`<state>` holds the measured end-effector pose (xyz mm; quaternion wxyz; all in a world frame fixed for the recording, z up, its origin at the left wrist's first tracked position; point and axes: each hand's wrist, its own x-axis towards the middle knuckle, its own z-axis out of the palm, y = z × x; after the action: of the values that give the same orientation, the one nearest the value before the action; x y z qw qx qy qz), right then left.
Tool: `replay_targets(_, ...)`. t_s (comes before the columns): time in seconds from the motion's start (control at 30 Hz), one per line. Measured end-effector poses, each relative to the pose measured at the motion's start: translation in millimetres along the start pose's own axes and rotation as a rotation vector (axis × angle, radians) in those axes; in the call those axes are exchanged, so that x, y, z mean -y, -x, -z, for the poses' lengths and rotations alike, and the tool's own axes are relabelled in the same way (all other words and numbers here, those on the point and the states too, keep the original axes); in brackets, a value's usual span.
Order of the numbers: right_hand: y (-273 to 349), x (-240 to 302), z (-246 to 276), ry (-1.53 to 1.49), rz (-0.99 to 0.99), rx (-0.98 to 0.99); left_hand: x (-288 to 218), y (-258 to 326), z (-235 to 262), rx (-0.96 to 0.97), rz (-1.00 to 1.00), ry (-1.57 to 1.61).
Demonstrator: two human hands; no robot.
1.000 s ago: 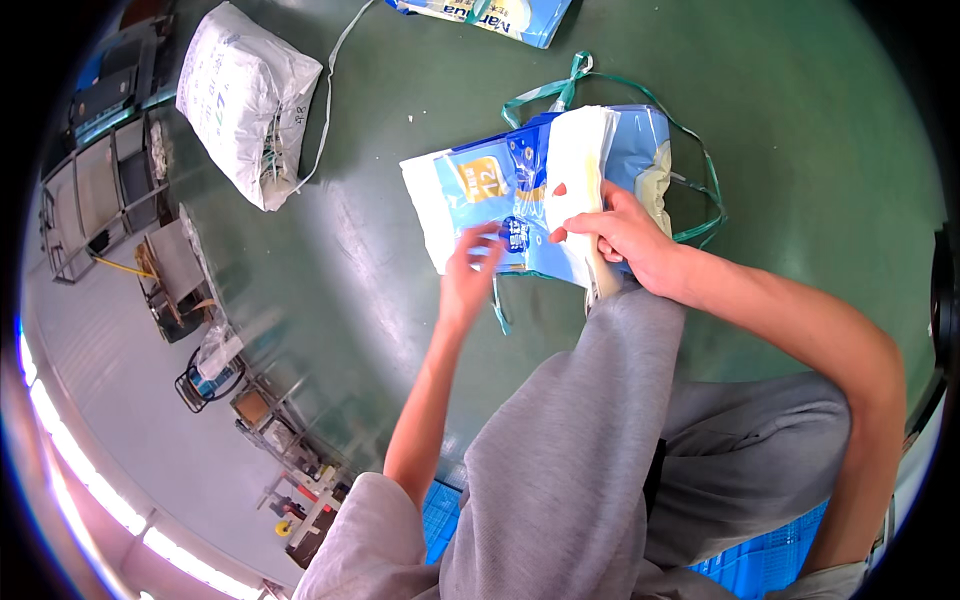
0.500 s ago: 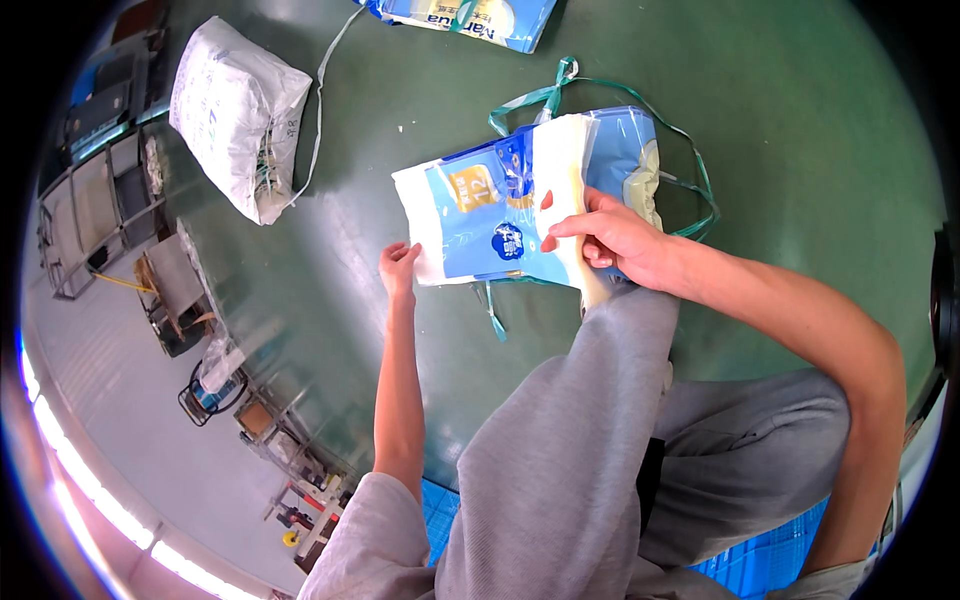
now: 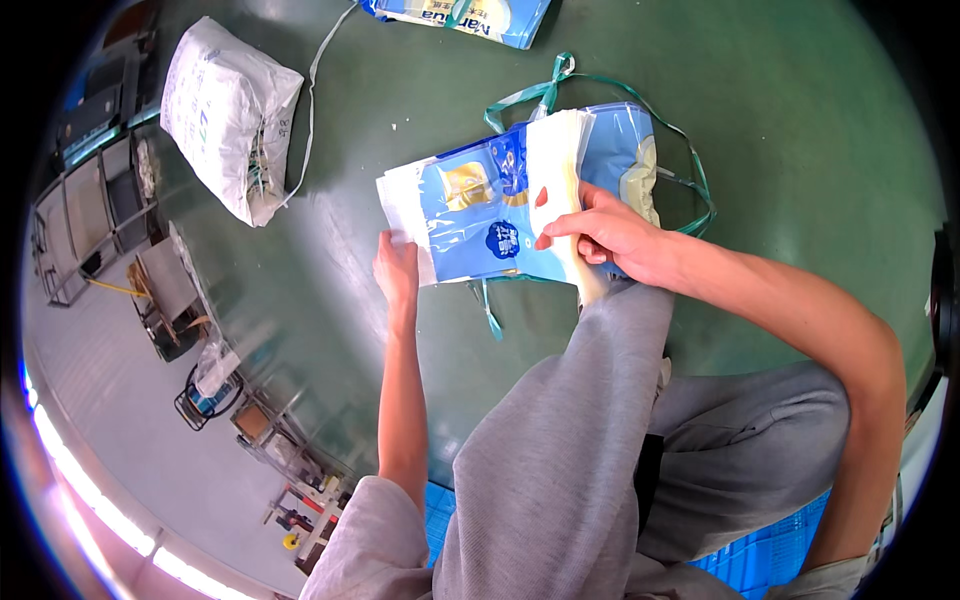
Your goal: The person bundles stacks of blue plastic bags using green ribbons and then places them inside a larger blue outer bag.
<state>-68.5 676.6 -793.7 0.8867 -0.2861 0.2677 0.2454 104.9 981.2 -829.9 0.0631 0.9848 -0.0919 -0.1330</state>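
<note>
A stack of blue and white printed plastic bags lies over the green surface in front of my raised knee. My left hand is closed on the white left edge of the top bag, part of its fingers hidden behind the film. My right hand grips the folded-over cream-white edges of the stack, its thumb and fingers on either side. Right of that fold, another blue part of the bags shows. Green plastic strap runs behind and around the stack, and a loose end hangs out below it.
A bulging white woven sack with a white cord stands at the far left. Another blue printed pack lies at the top edge. Carts and a metal frame line the left. Blue plastic slats show beneath my legs.
My left hand has moved slightly up and its fingers have closed further round the bag's left edge, which is pulled a little to the left. My right hand keeps its hold.
</note>
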Motion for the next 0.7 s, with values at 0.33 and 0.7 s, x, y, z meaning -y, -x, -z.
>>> replay_targets(0.33,8.6,-4.9,-21.6,0.091,0.065,-0.120,-91.1,55.0,60.2,0.244,-0.094,0.558)
replay_targets(0.7,-2.2,-2.3,-21.3,0.051,-0.004,-0.111,-146.4,122.1,65.7,0.607,-0.307,0.850)
